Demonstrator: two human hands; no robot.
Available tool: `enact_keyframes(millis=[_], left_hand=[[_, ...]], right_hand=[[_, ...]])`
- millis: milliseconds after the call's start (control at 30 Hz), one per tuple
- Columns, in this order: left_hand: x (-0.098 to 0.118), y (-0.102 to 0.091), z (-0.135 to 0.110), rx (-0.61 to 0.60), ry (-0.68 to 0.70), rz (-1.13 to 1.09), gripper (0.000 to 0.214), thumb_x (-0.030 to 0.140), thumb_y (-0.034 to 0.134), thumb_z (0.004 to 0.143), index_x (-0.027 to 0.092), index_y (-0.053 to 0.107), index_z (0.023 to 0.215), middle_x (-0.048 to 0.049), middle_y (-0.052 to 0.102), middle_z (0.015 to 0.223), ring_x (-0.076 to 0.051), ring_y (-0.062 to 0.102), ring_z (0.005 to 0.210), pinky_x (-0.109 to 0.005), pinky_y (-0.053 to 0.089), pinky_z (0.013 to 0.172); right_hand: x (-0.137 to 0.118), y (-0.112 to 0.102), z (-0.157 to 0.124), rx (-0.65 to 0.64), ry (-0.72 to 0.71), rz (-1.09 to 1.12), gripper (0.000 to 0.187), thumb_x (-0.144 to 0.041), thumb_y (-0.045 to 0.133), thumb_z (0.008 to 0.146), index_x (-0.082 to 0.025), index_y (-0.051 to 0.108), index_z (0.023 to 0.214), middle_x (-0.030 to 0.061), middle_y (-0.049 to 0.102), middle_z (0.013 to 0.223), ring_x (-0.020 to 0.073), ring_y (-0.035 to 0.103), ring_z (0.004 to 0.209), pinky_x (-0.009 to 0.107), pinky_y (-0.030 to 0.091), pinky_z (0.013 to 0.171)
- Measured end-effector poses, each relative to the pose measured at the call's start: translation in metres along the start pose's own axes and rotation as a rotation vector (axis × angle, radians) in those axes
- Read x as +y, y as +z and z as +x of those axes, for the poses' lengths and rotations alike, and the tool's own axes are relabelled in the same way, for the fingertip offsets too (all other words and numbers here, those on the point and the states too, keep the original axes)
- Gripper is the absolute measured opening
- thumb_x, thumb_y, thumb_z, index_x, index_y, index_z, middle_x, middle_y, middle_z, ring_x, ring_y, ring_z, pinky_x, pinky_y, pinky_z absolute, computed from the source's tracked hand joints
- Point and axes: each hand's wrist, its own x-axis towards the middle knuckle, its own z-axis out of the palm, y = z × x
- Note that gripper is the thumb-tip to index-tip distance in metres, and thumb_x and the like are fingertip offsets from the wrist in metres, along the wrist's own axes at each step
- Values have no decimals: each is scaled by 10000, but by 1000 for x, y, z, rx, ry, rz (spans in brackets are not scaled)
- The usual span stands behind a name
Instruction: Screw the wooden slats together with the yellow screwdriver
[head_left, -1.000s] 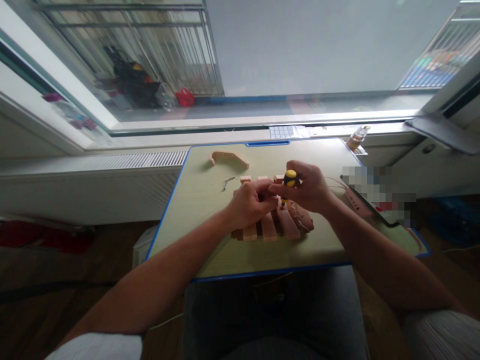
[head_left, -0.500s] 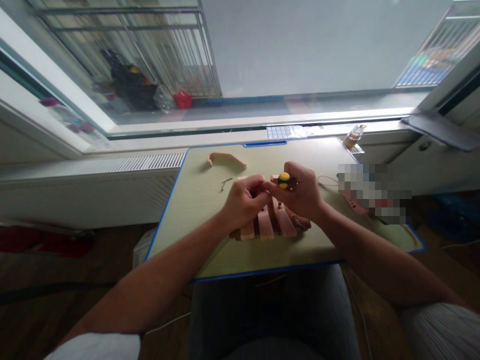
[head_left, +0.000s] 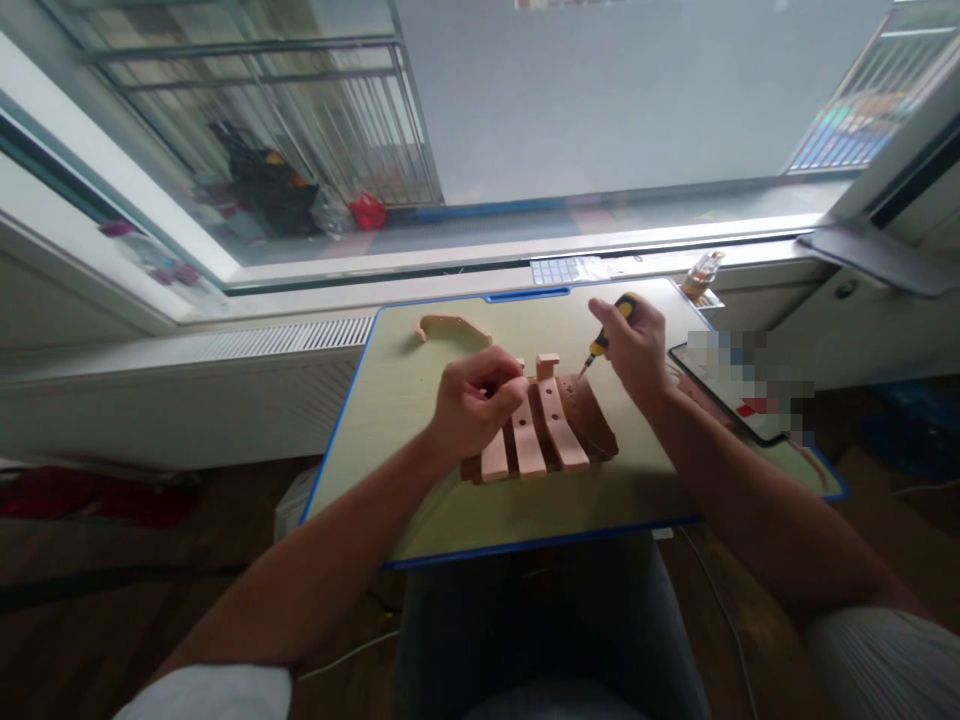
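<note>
A yellow and black screwdriver [head_left: 606, 336] is gripped in my right hand [head_left: 639, 345], raised over the table's right half. Its shaft slants down to the left, with the tip near the row of small holes in a curved brown base piece [head_left: 589, 405]. Across that base lie several pale wooden slats [head_left: 553, 415] with screw holes, their far ends bent up. My left hand [head_left: 480, 405] is closed over the left slats, thumb and fingers pinched together. Whatever lies between those fingers is hidden, as are parts of the slats beneath.
A loose curved wooden piece [head_left: 452, 322] lies at the table's back left. At the right edge rests a dark-framed flat device [head_left: 769, 440], partly blurred. A small bottle [head_left: 703, 278] stands behind the blue-edged table [head_left: 412, 520], near the windowsill.
My right hand has drawn away from my left, up and to the right, with the screwdriver now tilted. The right slat and the base's holes have come into view.
</note>
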Motion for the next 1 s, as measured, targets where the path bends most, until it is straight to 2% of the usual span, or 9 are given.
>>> enact_keyframes(millis=[100, 200, 300, 367, 467, 567, 667, 867, 1000], left_hand=[[-5, -18, 16, 239, 117, 72, 144, 262, 729, 865, 205, 657, 754, 39, 562, 655, -95, 454, 578, -263, 362, 562], [-27, -48, 41, 400, 74, 313, 128, 329, 669, 931, 220, 671, 865, 26, 584, 695, -127, 521, 615, -280, 432, 609], [-64, -80, 62, 422, -86, 728, 187, 310, 625, 951, 217, 720, 1082, -47, 723, 970, -203, 666, 907, -339, 548, 916], [-89, -97, 68, 384, -265, 977, 329, 332, 623, 967, 222, 725, 1260, -101, 737, 1271, -269, 655, 1207, -399, 484, 1154], [-116, -111, 68, 342, -347, 1037, 503, 390, 691, 945, 216, 689, 1418, -141, 666, 1510, -344, 562, 1418, -450, 411, 1252], [-130, -115, 65, 298, -400, 1063, 567, 427, 715, 945, 221, 662, 1471, -142, 650, 1568, -365, 541, 1446, -467, 404, 1254], [-138, -115, 63, 289, -458, 1076, 493, 474, 711, 951, 238, 704, 1383, -152, 689, 1504, -381, 553, 1408, -495, 455, 1186], [-140, -119, 64, 332, -481, 1095, 323, 484, 621, 1011, 241, 754, 1176, -154, 760, 1335, -370, 606, 1324, -488, 497, 1075], [-133, -123, 62, 386, -489, 1098, 286, 411, 543, 1041, 226, 760, 1035, -178, 782, 1235, -384, 626, 1285, -497, 490, 1035]], right_hand=[[20, -5, 15, -128, 168, -298, 399, -543, 615, 961, -263, 496, 703, -26, 538, 637, 152, 560, 572, 281, 485, 562], [29, -10, 22, -178, 212, -421, 353, -514, 566, 966, -236, 584, 749, 20, 649, 679, 176, 634, 610, 287, 493, 592], [31, -14, 22, -217, 213, -578, 344, -521, 650, 916, -215, 651, 759, 74, 716, 735, 224, 678, 716, 313, 476, 649], [32, -14, 19, -244, 211, -693, 322, -507, 708, 882, -187, 732, 854, 140, 785, 858, 281, 720, 847, 343, 487, 719], [33, -8, 14, -326, 198, -816, 364, -474, 741, 870, -173, 810, 1060, 193, 834, 1031, 345, 755, 993, 379, 510, 804], [33, -1, 10, -404, 188, -893, 442, -468, 749, 881, -183, 820, 1211, 199, 846, 1123, 356, 768, 1071, 385, 531, 863], [31, 1, 8, -438, 185, -940, 495, -479, 732, 908, -186, 801, 1302, 203, 844, 1173, 356, 769, 1108, 386, 536, 884], [27, -1, 9, -459, 178, -962, 484, -503, 701, 932, -204, 798, 1300, 199, 843, 1184, 366, 768, 1110, 396, 522, 858], [26, -3, 10, -474, 171, -956, 465, -519, 698, 934, -229, 803, 1282, 168, 849, 1189, 354, 763, 1122, 390, 517, 860]])
